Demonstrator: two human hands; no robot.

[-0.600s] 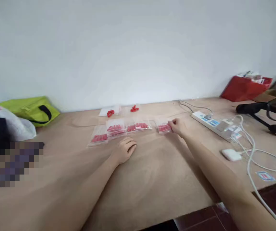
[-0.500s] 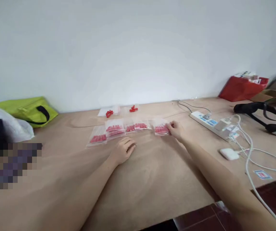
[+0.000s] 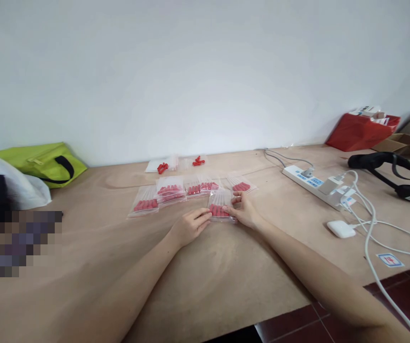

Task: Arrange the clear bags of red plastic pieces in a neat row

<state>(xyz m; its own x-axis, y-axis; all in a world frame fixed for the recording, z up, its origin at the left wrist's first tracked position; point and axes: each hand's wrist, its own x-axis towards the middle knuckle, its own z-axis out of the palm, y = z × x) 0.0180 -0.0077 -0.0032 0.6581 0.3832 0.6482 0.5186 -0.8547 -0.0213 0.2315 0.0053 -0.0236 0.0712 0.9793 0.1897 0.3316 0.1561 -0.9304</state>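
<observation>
While hands point(image 3: 216, 220) pinch a bag point(image 3: 219, 210), red contents blurred, forearms cropped

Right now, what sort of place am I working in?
Probably a makeshift packing bench rather than a factory line: a plain table against a bare wall, small clear bags of red parts in a row, and a power strip with chargers.

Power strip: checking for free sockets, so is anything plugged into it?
Yes, white adapters with white cables sit plugged into the power strip on the table.
</observation>
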